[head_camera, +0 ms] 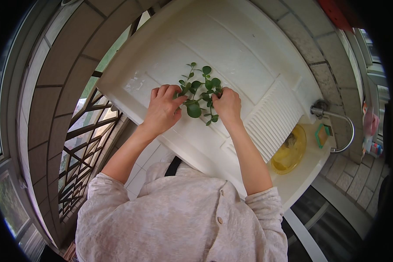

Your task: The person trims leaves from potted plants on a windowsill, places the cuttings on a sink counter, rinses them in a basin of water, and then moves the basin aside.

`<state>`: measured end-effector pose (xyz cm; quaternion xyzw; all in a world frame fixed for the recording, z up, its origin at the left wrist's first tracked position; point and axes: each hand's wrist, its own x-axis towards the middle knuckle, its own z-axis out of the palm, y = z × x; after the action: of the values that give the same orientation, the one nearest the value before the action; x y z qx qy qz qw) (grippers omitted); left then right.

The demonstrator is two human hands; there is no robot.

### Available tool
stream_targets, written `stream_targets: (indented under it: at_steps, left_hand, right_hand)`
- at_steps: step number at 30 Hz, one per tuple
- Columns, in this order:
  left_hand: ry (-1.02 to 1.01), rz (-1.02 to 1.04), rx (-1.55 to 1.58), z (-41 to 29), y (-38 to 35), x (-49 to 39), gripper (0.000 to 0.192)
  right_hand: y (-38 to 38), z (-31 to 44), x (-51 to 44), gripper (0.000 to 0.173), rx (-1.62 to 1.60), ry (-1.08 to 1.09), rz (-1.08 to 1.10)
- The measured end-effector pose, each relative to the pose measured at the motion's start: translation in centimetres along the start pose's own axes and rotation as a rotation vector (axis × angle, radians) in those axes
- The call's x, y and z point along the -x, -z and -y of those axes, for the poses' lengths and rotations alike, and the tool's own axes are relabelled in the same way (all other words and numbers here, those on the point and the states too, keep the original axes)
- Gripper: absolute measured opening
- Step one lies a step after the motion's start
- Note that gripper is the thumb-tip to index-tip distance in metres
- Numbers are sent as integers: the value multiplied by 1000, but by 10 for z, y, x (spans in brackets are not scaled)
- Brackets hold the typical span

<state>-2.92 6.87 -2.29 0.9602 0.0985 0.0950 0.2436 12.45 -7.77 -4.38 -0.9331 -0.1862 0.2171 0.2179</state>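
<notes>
Leafy green plant stems (194, 109) with round leaves lie between my hands, above the white surface of a laundry sink (186, 59). My left hand (165, 106) is at the left side of the foliage, its thumb and fingers around a leaf or stem; how firmly it grips is hidden. On the right, my right hand (227, 103) has its fingers closed on the stems near their leaves. The roots or cut ends of the stems cannot be made out.
A ribbed washboard (271, 114) slopes at the right of the sink. Beyond it a yellow translucent basin (290, 152) stands in the sink bowl, near a curved metal faucet (348, 126) and a green-edged soap holder or sponge (322, 135). A window lattice (82, 134) is at the left.
</notes>
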Motion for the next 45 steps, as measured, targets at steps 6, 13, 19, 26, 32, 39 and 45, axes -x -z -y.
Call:
stream_targets:
  at_steps: [6,13,19,26,32,39,45]
  left_hand:
    - [-68,-66,-77,6,-18,-6,28]
    - [3,-157,88,20,-14,1,21]
    - [269,-152,497,37,3,8,19]
    - [476,-198,959,53,12,-4,15]
    - [669,-176,1336,76,18,-6,7]
    - [754,-227,1144,75,21,0,18]
    - [358,-241,450,40,0,-8,24]
  right_hand:
    - [11,-24,-5,18,-334,21,-39]
    - [30,-40,12,7,-816,-217,98]
    - [41,-36,11,10,-911,-351,199]
    - [38,-35,1,9,-904,-259,-36]
    - [55,-52,1,12,-1170,-360,104]
    - [50,-54,15,11,-954,-312,114]
    - [29,-56,18,7,-853,-264,-11]
